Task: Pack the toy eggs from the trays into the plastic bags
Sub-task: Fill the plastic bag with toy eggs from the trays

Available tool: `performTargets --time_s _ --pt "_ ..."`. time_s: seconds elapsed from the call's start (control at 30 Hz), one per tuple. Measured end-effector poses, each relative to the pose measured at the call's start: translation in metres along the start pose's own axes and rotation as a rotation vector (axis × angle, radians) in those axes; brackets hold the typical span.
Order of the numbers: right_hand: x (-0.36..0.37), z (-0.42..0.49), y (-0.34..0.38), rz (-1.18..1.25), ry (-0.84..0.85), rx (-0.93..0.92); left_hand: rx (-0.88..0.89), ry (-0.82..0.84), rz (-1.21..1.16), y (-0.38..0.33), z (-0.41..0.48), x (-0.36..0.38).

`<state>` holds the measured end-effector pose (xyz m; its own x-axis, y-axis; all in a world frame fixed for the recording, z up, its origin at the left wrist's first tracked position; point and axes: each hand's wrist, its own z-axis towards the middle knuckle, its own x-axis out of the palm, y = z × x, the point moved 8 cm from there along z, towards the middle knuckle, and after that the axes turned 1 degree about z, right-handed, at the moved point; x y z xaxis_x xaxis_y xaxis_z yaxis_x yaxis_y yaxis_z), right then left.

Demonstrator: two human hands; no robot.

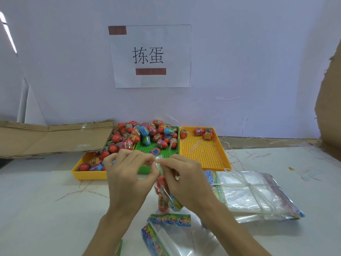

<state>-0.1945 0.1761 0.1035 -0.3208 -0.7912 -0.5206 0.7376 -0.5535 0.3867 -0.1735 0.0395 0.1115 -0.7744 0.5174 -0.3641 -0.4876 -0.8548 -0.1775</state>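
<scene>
My left hand (127,174) and my right hand (186,180) meet above the table and both pinch the top edge of a clear plastic bag (167,198). The bag hangs upright between them with toy eggs inside, a red one showing. Behind my hands stand three trays side by side. The left yellow tray (86,173) and the green tray (158,146) hold several colourful toy eggs (145,133). Only a few eggs (204,133) lie in the far corner of the right yellow tray (203,154).
A tied stack of empty plastic bags (254,194) lies to the right of my hands. Loose bags with printed strips (166,235) lie at the near edge. Flattened cardboard (51,137) lies at the back left, more cardboard (330,98) at the right. A paper sign (150,56) hangs on the wall.
</scene>
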Motion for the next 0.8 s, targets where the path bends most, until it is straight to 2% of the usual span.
performTargets --time_s 0.3,0.5,0.57,0.67,0.73,0.8 --pt "0.001 0.000 -0.006 0.080 -0.014 0.074 -0.300 0.054 -0.196 0.015 -0.003 0.008" --pt "-0.005 0.001 -0.021 0.144 -0.074 0.171 -0.569 -0.045 -0.393 0.043 -0.007 0.004" --pt "-0.007 0.001 -0.026 0.174 -0.102 0.217 -0.737 -0.025 -0.494 0.056 -0.013 0.012" --pt "-0.010 0.000 -0.034 0.236 -0.150 0.311 -1.101 0.013 -0.810 0.069 -0.030 0.035" --pt "-0.013 -0.001 -0.043 0.273 -0.189 0.394 -1.287 -0.046 -1.002 0.076 -0.040 0.042" --pt "-0.018 -0.001 -0.051 0.290 -0.218 0.457 -1.401 -0.144 -1.098 0.085 -0.046 0.042"
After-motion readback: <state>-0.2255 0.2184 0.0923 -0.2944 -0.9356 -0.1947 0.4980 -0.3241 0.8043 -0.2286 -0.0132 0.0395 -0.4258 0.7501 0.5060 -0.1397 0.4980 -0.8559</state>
